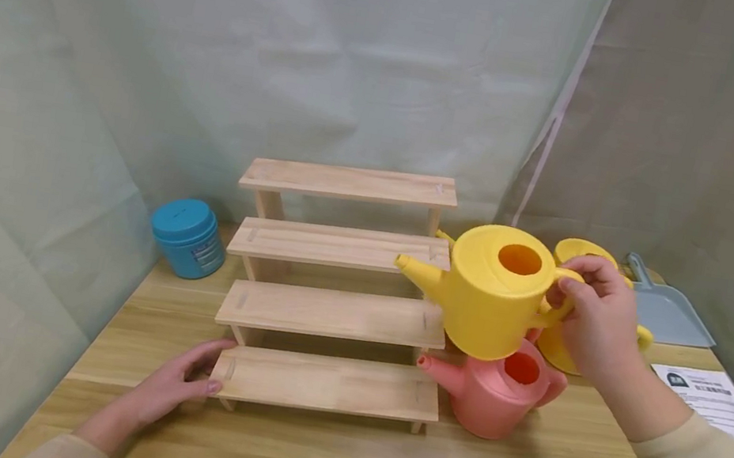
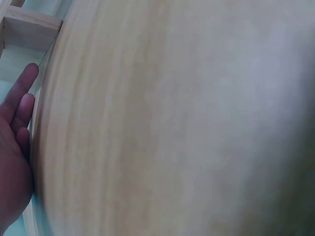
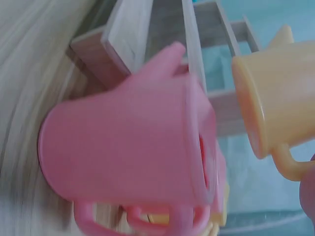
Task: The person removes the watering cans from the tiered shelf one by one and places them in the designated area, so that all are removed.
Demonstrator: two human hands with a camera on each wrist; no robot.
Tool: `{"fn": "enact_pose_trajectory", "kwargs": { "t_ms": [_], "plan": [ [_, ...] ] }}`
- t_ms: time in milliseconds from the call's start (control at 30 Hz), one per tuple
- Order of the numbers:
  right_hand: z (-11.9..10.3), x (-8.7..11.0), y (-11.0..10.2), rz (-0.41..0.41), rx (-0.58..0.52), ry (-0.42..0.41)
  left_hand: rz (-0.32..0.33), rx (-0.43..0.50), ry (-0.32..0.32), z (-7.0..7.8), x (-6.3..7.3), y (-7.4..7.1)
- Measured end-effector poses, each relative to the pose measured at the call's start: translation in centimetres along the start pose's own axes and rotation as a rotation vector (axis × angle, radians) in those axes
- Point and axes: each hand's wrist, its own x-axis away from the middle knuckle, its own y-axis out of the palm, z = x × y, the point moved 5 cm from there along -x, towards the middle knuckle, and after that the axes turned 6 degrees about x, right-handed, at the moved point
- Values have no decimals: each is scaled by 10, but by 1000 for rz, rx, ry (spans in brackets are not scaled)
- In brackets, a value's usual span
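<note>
My right hand (image 1: pixel 601 318) pinches the handle of a yellow watering can (image 1: pixel 482 319), holding it up with its spout pointing left. Just below it in the head view, a pink watering can (image 1: pixel 490 409) stands on the table beside the stepped wooden shelf (image 1: pixel 327 387). Seen from the right wrist, the pink can (image 3: pixel 123 142) fills the middle and the held yellow can (image 3: pixel 280 93) is at the right. At the shelf's lowest step, my left hand (image 1: pixel 172 386) touches the left end, thumb at the front corner. Its extended fingers (image 2: pixel 22 91) show in the left wrist view.
Behind the raised can are more yellow watering cans (image 1: pixel 557 347), partly hidden. A grey-blue dustpan (image 1: pixel 671 313) and a printed sheet (image 1: pixel 717 405) lie at the right. Left of the shelf stands a blue lidded tub (image 1: pixel 189 237). Fabric curtains (image 1: pixel 365 60) enclose the table.
</note>
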Motion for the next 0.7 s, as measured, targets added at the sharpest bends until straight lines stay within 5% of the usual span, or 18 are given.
{"fn": "enact_pose_trajectory", "kwargs": {
  "t_ms": [367,700],
  "plan": [
    [-2,-10,-51,98,-335,-84,-5,-4,-19,0,1,0],
    [-1,-5,-97,121,-474,-66,-13,7,-8,1,1,0]
  ]
}}
